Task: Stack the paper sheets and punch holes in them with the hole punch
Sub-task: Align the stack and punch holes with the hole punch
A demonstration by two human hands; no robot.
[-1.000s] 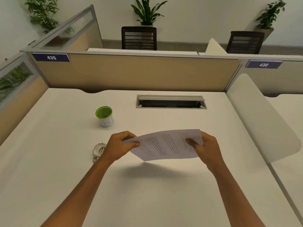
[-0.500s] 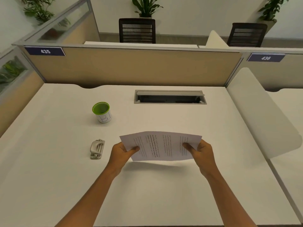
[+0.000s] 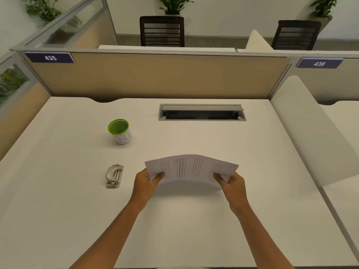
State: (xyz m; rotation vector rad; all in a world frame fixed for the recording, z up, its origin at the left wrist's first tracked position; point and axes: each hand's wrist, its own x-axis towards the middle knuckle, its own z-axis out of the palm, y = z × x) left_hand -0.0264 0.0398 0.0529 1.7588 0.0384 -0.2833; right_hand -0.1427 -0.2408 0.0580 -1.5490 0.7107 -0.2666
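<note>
In the head view, the paper sheets are up off the tabletop, gripped at their two short ends: the left hand pinches the left edge with thumb on top and fingers curled beneath, and the right hand pinches the right edge the same way. The sheets bow upward in the middle and cast a soft shadow on the tabletop below, so they hang clear of it. How many sheets there are cannot be told, though the left corner shows a slight offset that suggests more than one, not quite squared. The hole punch lies untouched on the tabletop to the left of the left hand, near but apart from it, with a green-rimmed cup further back. Judging from this, the gathering of the sheets looks done or nearly so, with the edges probably needing a tap to align them. Everything to do with punching is left: bringing the stack to the punch, sliding an edge into its slot and pressing down.
</note>
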